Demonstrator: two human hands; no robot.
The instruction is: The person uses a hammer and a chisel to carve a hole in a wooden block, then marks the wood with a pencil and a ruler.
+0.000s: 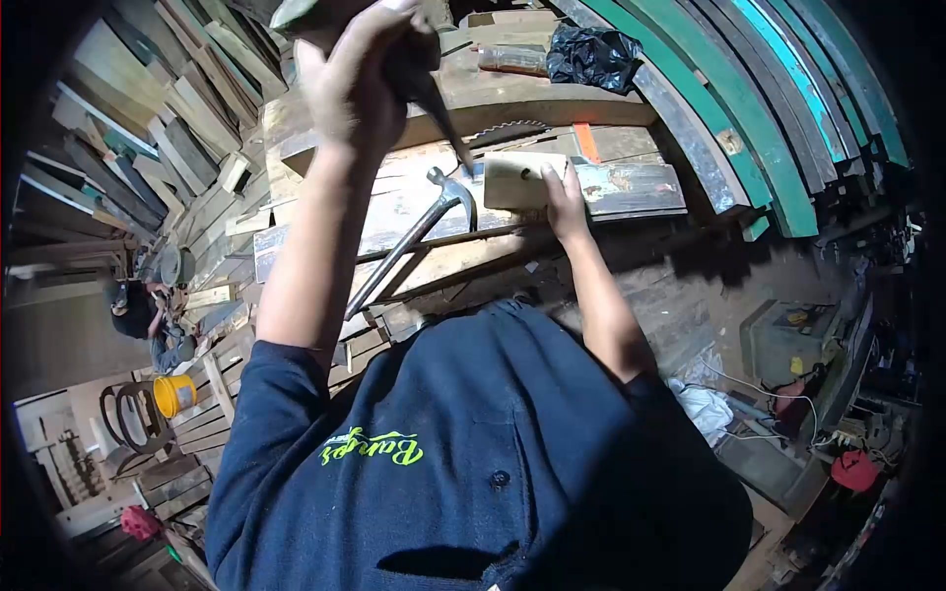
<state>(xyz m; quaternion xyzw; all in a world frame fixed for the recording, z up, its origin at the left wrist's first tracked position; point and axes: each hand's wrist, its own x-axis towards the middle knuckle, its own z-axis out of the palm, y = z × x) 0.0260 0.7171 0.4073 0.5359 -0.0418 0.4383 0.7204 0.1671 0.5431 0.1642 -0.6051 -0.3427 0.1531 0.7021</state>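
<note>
My left hand [360,84] is raised at the upper left, closed round a dark tool [434,103] whose long tapering end points down toward the work surface. What kind of tool it is I cannot make out. My right hand [566,205] grips the right side of a pale wooden block [512,183] with a dark hole or knot, over a worn plank [631,189]. Left of the block, a claw hammer [419,232] leans across the plank's near edge, its handle toward me.
Green-painted beams [680,89] lie at the upper right, beside a black plastic bag [593,59]. Boards [187,98] stand at the upper left. Another person [136,313] is low at the left, near a yellow bucket [175,395]. A grey case [793,340] sits at the right.
</note>
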